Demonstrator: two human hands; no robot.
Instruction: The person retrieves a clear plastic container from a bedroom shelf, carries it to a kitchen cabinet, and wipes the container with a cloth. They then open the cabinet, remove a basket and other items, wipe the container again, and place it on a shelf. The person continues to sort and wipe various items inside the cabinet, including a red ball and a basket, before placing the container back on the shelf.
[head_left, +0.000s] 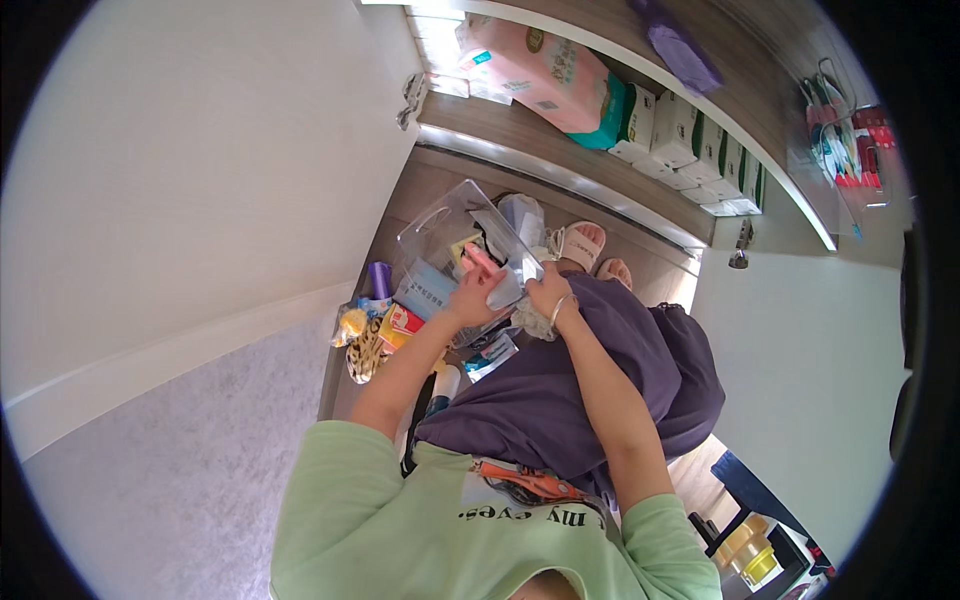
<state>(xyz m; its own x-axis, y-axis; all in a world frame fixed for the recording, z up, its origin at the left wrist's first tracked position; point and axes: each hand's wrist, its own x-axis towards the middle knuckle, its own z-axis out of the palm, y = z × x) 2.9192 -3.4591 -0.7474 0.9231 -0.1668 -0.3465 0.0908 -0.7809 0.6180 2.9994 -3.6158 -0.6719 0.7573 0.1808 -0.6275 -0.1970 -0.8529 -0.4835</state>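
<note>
A clear plastic bin (431, 217) is tilted in front of me, with a light-blue packet (427, 289), a pink item and a dark cord inside. My left hand (476, 296) reaches into the bin with its fingers on the pink item (480, 259); whether it grips that item is unclear. On the bin's near right edge, my right hand (550, 292) is closed, a bracelet on its wrist. A grey fluffy item (534, 321) lies just under that wrist. Beside the bin on the left are a purple roll (380, 280), a red and yellow packet (405, 321) and a leopard-print item (366, 354).
Ahead, a low cabinet shelf (450, 112) holds a pink package (540, 71) and several white tissue packs (675, 131). A white door panel (210, 165) stands at the left, another (787, 330) at the right. A blue and white packet (491, 358) lies near my lap.
</note>
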